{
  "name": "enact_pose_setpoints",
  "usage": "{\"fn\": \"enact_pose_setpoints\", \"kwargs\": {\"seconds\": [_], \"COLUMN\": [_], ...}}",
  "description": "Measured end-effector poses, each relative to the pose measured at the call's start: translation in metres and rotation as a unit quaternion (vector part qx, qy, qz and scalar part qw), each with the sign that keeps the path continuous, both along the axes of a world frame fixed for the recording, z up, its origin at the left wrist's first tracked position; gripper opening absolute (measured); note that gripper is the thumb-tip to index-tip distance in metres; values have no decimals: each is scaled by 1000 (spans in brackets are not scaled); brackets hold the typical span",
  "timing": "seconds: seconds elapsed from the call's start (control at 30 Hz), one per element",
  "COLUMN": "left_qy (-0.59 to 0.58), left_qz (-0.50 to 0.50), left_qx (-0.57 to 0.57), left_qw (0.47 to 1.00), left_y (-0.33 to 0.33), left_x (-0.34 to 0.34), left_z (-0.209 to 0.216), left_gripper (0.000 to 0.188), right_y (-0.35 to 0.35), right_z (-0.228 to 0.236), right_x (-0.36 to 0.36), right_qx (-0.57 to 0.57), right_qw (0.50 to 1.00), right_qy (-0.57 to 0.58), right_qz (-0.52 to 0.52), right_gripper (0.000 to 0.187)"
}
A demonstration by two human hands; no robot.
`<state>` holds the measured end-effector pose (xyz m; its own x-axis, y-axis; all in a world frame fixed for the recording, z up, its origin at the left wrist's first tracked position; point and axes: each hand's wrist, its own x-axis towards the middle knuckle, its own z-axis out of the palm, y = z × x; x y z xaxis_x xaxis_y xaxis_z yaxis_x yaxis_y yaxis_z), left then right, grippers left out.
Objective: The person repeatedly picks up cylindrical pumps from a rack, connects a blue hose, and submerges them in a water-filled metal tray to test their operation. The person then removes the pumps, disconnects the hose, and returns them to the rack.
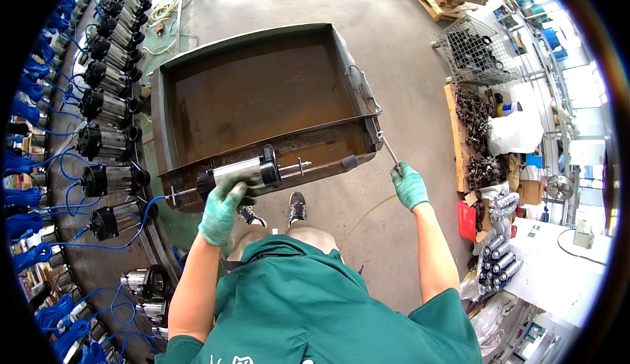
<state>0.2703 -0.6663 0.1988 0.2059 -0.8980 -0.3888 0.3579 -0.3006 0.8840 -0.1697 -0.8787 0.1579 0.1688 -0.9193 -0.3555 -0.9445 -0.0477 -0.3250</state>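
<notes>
A silver cylindrical submersible pump [239, 170] with black ends lies across the near edge of a water-filled metal tank [159, 111]. My left hand [225, 210], in a dirty green glove, is at the pump's near side with its fingers apart. Whether the fingers touch the casing cannot be made out. A thin metal clamp rod [295, 166] sticks out from the pump's right end. At the tank's near right corner, my right hand [411, 187], also gloved in green, is closed round the lower end of a slim metal lever [390, 149].
Rows of similar pumps [105, 142] with coiled blue cables [26, 196] line the left side. On the right stand a wire cage [478, 49] of black parts, a wooden crate [461, 137] of metal pieces and a white table [551, 269]. My shoes [297, 206] are close below the tank.
</notes>
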Motion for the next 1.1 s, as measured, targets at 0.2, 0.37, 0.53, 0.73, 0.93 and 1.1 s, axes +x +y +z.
{"fn": "enact_pose_setpoints", "kwargs": {"seconds": [0.2,0.37,0.53,0.73,0.93,1.1], "left_qy": [-253,-405,-549,-714,-726,-717], "left_qz": [129,197,207,75,-197,-213], "left_qx": [146,184,195,240,348,229], "left_qw": [948,874,786,653,560,623], "left_y": [113,174,183,135,112,131], "left_x": [26,47,82,156,213,228], "left_z": [-71,-86,-78,-87,-93,-83], "left_gripper": [26,23,30,44,42,30], "right_y": [-51,-60,-30,59,73,32], "right_z": [-112,-132,-76,38,36,42], "right_x": [-10,12,73,269,328,327], "right_qx": [-55,75,-140,-38,-22,71], "right_qw": [997,957,980,924,912,924], "right_qy": [-54,-222,-127,-206,-2,-86], "right_qz": [-11,-172,59,320,411,366], "right_gripper": [33,38,34,45,27,14]}}
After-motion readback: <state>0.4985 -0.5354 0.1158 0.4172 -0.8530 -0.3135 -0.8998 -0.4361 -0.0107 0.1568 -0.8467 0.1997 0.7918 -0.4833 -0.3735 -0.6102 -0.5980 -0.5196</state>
